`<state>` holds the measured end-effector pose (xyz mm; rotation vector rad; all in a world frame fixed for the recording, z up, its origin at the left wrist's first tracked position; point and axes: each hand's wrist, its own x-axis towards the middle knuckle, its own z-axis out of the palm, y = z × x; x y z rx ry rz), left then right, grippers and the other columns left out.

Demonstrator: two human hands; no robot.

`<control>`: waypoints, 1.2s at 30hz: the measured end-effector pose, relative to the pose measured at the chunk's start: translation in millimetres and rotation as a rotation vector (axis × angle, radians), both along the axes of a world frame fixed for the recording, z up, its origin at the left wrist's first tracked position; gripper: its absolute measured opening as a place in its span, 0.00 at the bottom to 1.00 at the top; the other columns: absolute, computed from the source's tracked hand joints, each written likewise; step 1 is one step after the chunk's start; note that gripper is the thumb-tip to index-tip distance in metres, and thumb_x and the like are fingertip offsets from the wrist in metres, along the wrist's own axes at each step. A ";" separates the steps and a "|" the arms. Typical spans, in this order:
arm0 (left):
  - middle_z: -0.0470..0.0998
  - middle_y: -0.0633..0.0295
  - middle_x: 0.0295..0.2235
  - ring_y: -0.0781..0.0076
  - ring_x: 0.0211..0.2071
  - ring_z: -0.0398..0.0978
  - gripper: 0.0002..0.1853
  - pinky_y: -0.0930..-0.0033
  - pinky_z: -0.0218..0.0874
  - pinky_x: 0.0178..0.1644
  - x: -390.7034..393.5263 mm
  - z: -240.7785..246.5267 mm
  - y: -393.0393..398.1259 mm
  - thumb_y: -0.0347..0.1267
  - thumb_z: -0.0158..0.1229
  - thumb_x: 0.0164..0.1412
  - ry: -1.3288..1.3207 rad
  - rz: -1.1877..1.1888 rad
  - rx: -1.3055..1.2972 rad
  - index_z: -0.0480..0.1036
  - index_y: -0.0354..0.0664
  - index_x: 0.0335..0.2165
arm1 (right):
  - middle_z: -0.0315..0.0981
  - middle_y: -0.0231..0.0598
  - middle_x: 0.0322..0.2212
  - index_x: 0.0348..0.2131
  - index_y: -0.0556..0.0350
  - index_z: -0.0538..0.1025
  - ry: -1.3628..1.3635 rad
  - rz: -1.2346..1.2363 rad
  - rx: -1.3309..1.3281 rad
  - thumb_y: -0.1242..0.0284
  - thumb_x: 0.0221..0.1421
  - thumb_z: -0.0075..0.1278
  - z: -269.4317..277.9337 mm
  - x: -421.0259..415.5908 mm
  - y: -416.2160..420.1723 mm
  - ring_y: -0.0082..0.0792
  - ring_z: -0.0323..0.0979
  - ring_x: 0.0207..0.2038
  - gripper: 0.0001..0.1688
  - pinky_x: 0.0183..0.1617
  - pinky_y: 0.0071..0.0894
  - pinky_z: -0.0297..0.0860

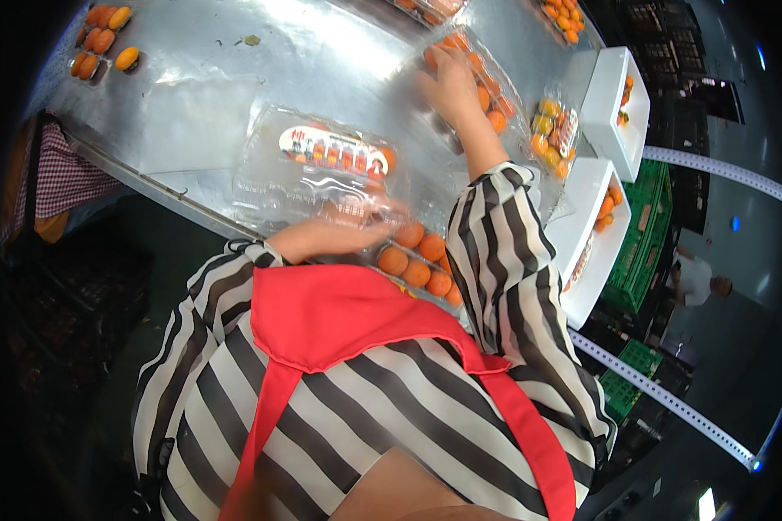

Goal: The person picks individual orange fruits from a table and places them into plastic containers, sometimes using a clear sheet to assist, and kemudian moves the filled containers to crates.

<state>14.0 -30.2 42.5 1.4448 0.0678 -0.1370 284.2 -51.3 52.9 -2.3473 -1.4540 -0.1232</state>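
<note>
My left hand (358, 218) is blurred and supports the near side of a clear plastic clamshell (260, 156), its fingers partly seen through the plastic. The clamshell bears a printed label (335, 153), and an orange fruit (386, 158) shows at its right end. Close to my apron, a clear tray of round orange fruits (417, 273) sits partly under my right sleeve. Farther out, my right hand (453, 81) reaches over another clear tray of orange fruits (495, 120). Its fingertips are around one orange fruit (431, 56) at that tray's left side.
A packed clamshell of yellow-orange fruits (547, 137) lies at right, beside two white boxes (599, 98) holding fruit. Small fruit packs (101, 40) stand at far left. A metal table (195, 39) carries a leaf scrap (252, 40). Green crates (638, 228) and a person (694, 280) are beyond.
</note>
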 end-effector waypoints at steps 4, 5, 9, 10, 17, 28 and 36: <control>0.75 0.56 0.41 0.66 0.41 0.72 0.17 0.67 0.64 0.47 7.6 -6.9 5.7 0.31 0.52 0.62 -0.056 0.036 0.118 0.73 0.44 0.49 | 0.79 0.45 0.31 0.36 0.63 0.78 0.593 0.262 0.125 0.66 0.55 0.55 47.3 -46.0 -21.3 0.33 0.76 0.34 0.16 0.37 0.28 0.72; 0.75 0.56 0.41 0.65 0.41 0.72 0.17 0.66 0.64 0.47 10.2 -5.4 6.3 0.31 0.51 0.62 -0.072 0.028 0.218 0.73 0.44 0.50 | 0.78 0.42 0.29 0.36 0.63 0.79 0.731 0.248 0.111 0.66 0.55 0.55 57.0 -52.1 -29.4 0.30 0.76 0.31 0.16 0.35 0.25 0.71; 0.75 0.56 0.41 0.63 0.40 0.72 0.19 0.65 0.64 0.48 31.3 4.6 0.2 0.31 0.52 0.61 -0.155 -0.116 0.369 0.71 0.45 0.52 | 0.77 0.34 0.21 0.33 0.60 0.78 1.167 0.262 -0.005 0.63 0.57 0.55 91.9 -52.0 -54.0 0.20 0.74 0.23 0.16 0.27 0.17 0.69; 0.75 0.53 0.44 0.60 0.46 0.72 0.21 0.63 0.63 0.51 39.4 -0.7 -3.6 0.32 0.51 0.62 -0.204 -0.114 0.356 0.69 0.46 0.54 | 0.77 0.34 0.21 0.32 0.60 0.78 1.229 0.287 -0.073 0.63 0.57 0.55 95.8 -50.5 -59.8 0.20 0.74 0.23 0.16 0.27 0.17 0.69; 0.69 0.52 0.54 0.54 0.54 0.68 0.31 0.58 0.60 0.57 63.6 6.1 -12.8 0.25 0.45 0.58 -0.236 -0.138 0.455 0.60 0.51 0.60 | 0.76 0.33 0.27 0.30 0.59 0.76 1.203 0.170 -0.090 0.65 0.57 0.54 109.1 -66.2 -126.1 0.23 0.75 0.31 0.13 0.37 0.23 0.72; 0.67 0.60 0.57 0.63 0.52 0.70 0.30 0.62 0.64 0.55 86.9 2.0 -11.4 0.23 0.44 0.59 -0.260 -0.133 0.388 0.63 0.53 0.59 | 0.73 0.42 0.41 0.42 0.52 0.77 0.374 -0.025 -0.120 0.74 0.42 0.58 25.4 -168.9 -182.6 0.46 0.66 0.50 0.22 0.57 0.44 0.60; 0.71 0.59 0.54 0.64 0.51 0.71 0.29 0.61 0.63 0.56 85.8 6.8 -9.5 0.23 0.45 0.59 -0.249 -0.121 0.339 0.63 0.52 0.59 | 0.72 0.42 0.38 0.45 0.49 0.76 0.299 0.019 -0.158 0.76 0.42 0.57 15.0 -173.1 -185.9 0.46 0.67 0.48 0.25 0.58 0.50 0.58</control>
